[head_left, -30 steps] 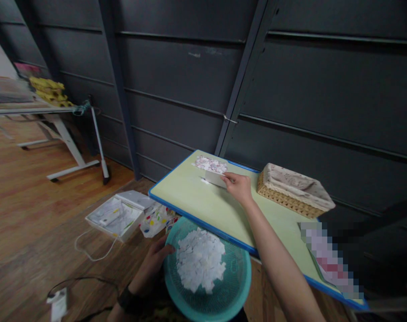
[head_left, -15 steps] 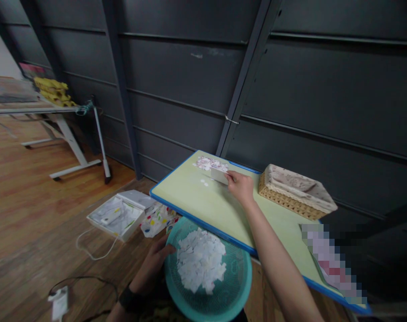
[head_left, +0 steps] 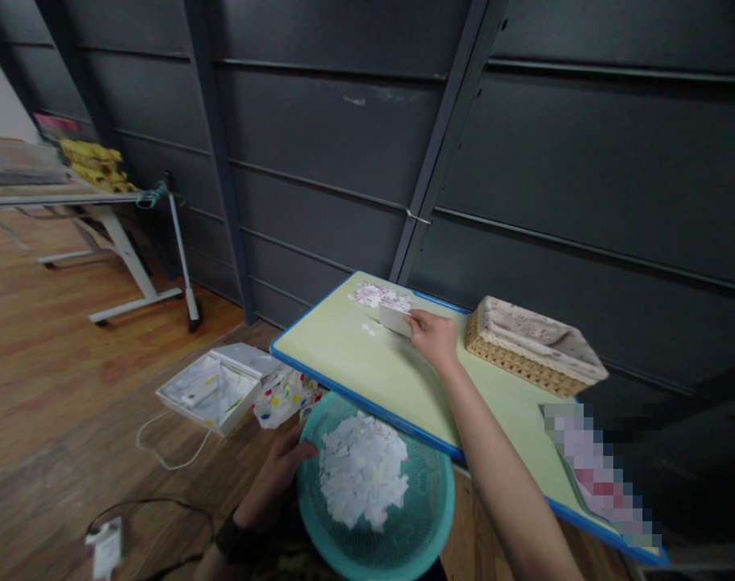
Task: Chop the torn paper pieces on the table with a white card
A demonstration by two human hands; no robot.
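Observation:
My left hand (head_left: 287, 460) grips the left rim of a teal plastic mesh basket (head_left: 431, 528), its thumb over the edge. White paper scraps (head_left: 364, 472) are heaped inside it. Over the pale green tabletop (head_left: 367, 367), my right hand (head_left: 433, 335) pinches a white card (head_left: 394, 320) that stands on its edge. Just behind the card lies a pile of small paper scraps (head_left: 373, 294), some with reddish marks. A few loose white scraps (head_left: 368, 329) lie in front of the card.
A fabric-lined wicker basket (head_left: 524, 363) stands on the table's right side. Beside it lies a pixelated flat item (head_left: 597, 476). On the floor are an open white box (head_left: 213, 391), a dotted plastic bag (head_left: 286, 397) and a power strip (head_left: 106, 549) with cable. A dark panelled wall (head_left: 324, 145) rises behind.
The card in my right hand has shifted very slightly toward me. My left hand and the teal basket stay where they were.

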